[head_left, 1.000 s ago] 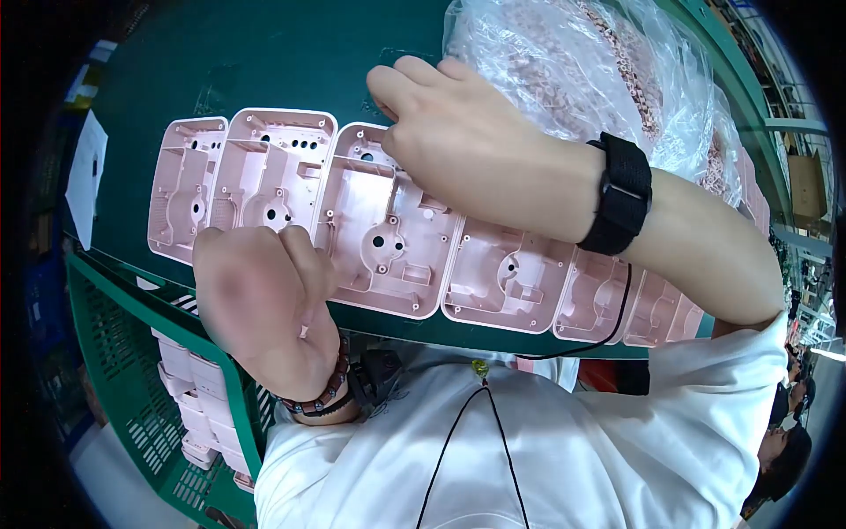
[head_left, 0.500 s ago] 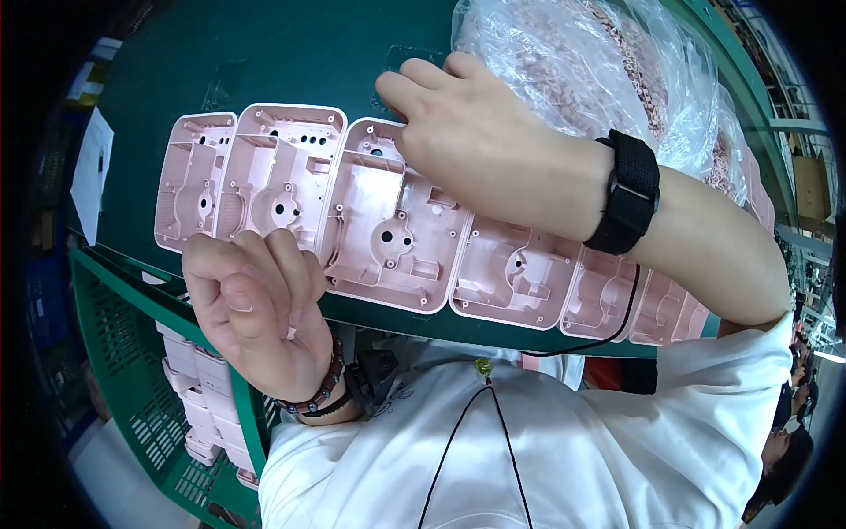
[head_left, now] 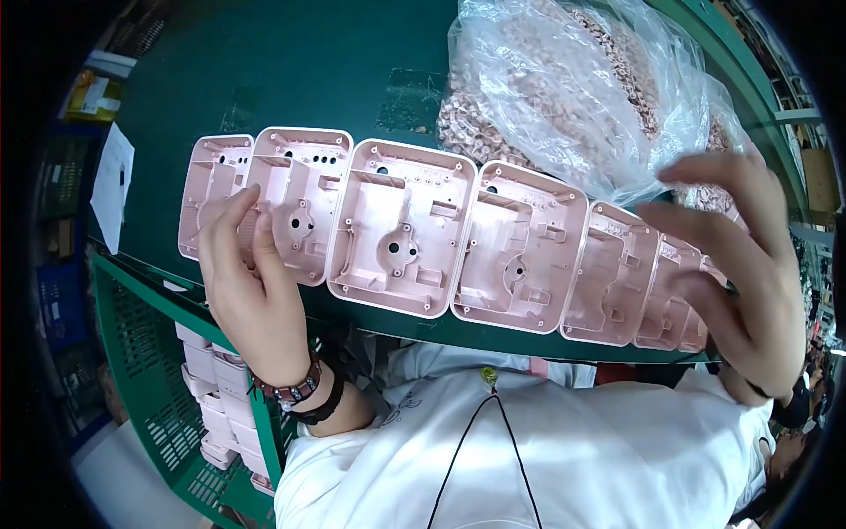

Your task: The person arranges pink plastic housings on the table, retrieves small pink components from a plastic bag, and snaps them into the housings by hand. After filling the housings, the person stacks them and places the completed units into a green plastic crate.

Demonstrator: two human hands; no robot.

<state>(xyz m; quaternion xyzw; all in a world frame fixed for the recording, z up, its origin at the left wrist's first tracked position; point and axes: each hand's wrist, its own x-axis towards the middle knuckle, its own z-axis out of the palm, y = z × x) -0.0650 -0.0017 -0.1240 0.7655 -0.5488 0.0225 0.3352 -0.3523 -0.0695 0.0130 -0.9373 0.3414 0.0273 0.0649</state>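
On the green worktable (head_left: 335, 79), with a perforated green crate (head_left: 132, 353) of stacked pink parts (head_left: 220, 388) below left: a row of open pink plastic housings (head_left: 370, 220), side by side near the front edge. Behind, a clear plastic bag (head_left: 546, 70). Over the right end, the right hand (head_left: 758, 273), fingers loosely parted, apparently empty; over the left end, the left hand (head_left: 256, 300), fingers half bent, any grasp impossible to tell. Smallest, pale pink pieces (head_left: 476, 123) inside the bag. Possible trouble: a housing tipped off the edge by a wrist's push; pieces spilled by snagged plastic.

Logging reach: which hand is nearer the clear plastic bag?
Right. The right hand is near the bag, lower right; the left hand is far left of it, over pink housings.
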